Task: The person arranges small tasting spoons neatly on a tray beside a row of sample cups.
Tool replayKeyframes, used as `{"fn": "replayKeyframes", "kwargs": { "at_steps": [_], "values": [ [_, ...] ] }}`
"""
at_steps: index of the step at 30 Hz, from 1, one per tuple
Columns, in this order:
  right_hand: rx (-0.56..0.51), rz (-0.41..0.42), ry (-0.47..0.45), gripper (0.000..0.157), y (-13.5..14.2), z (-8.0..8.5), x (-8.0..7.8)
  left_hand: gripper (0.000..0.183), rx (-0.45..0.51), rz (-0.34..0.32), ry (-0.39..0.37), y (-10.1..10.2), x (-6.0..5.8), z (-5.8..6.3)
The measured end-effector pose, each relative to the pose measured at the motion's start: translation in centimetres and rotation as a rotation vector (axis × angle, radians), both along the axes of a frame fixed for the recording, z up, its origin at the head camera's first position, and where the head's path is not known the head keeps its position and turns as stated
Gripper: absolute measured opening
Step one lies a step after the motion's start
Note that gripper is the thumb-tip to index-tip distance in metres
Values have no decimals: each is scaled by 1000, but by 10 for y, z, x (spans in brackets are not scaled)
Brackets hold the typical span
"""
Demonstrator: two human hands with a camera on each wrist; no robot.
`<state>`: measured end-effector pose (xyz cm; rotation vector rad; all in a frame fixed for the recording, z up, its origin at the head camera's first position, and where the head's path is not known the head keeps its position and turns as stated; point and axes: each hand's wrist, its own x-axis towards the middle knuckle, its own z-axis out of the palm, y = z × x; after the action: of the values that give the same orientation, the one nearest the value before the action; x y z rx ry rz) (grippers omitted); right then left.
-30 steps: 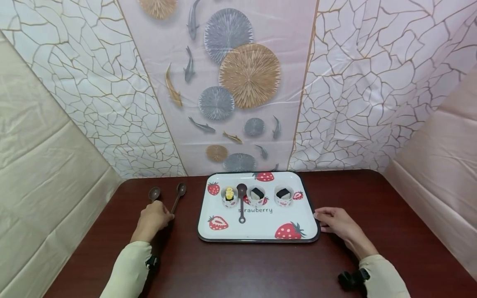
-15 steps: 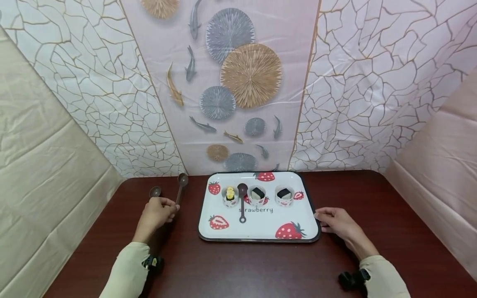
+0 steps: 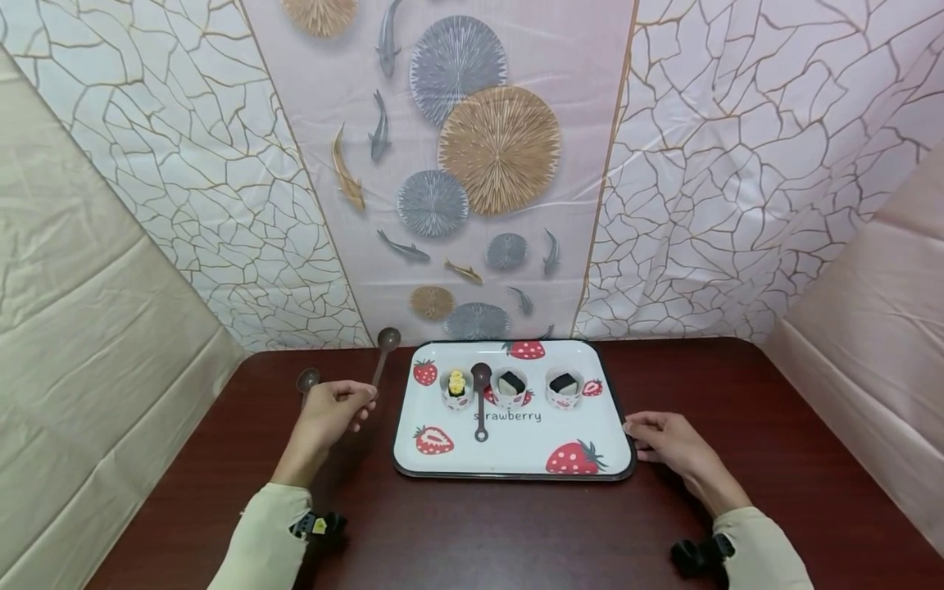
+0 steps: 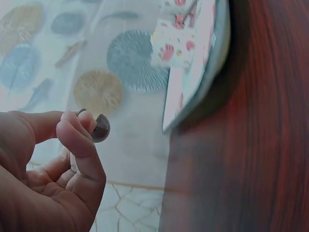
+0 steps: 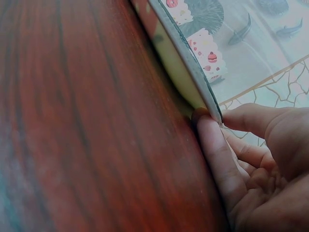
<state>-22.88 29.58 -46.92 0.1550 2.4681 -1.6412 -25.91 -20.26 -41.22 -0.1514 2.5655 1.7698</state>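
Note:
My left hand [image 3: 332, 415] pinches the handle of a brown spoon [image 3: 388, 338] between thumb and fingertips, bowl pointing up and away. In the left wrist view the spoon's dark bowl [image 4: 100, 129] shows past the fingertips, left of the tray. A white tray [image 3: 472, 459] with strawberry prints and a dark rim lies on the table. My right hand [image 3: 673, 442] grips its right edge; in the right wrist view thumb and finger pinch the rim [image 5: 193, 65]. On the tray a dark brown spoon [image 3: 481, 401] lies between two paper cups.
The left paper cup [image 3: 457, 401] holds a yellow-topped piece; the middle cup [image 3: 509, 400] and right cup [image 3: 564, 400] hold white pieces with black wraps. Another brown spoon [image 3: 307, 378] lies behind my left hand on the dark wooden table [image 3: 472, 533]. A patterned cloth [image 3: 494, 246] hangs behind.
My left hand has picked up the spoon from the table and carried it right and away, closer to the tray. The right hand and tray stay put.

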Motion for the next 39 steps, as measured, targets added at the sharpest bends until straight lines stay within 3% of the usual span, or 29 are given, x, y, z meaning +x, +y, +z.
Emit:
{"fn": "replayKeyframes", "kwargs": {
  "at_steps": [10, 17, 24, 32, 39],
  "values": [
    [4, -7, -3, 42, 0, -1, -1, 27, 32, -18, 8, 23, 9, 11],
    [11, -8, -6, 43, 0, 1, 1, 21, 140, -15, 1, 41, 9, 10],
    [16, -4, -3, 43, -1, 2, 1, 21, 296, -67, -40, 56, 11, 16],
    [13, 4, 5, 43, 1, -1, 0, 21, 338, -117, -58, 70, 10, 16],
    [12, 11, 14, 44, 0, 0, -2, 21, 356, -206, -67, 85, 10, 18]
  ]
}}
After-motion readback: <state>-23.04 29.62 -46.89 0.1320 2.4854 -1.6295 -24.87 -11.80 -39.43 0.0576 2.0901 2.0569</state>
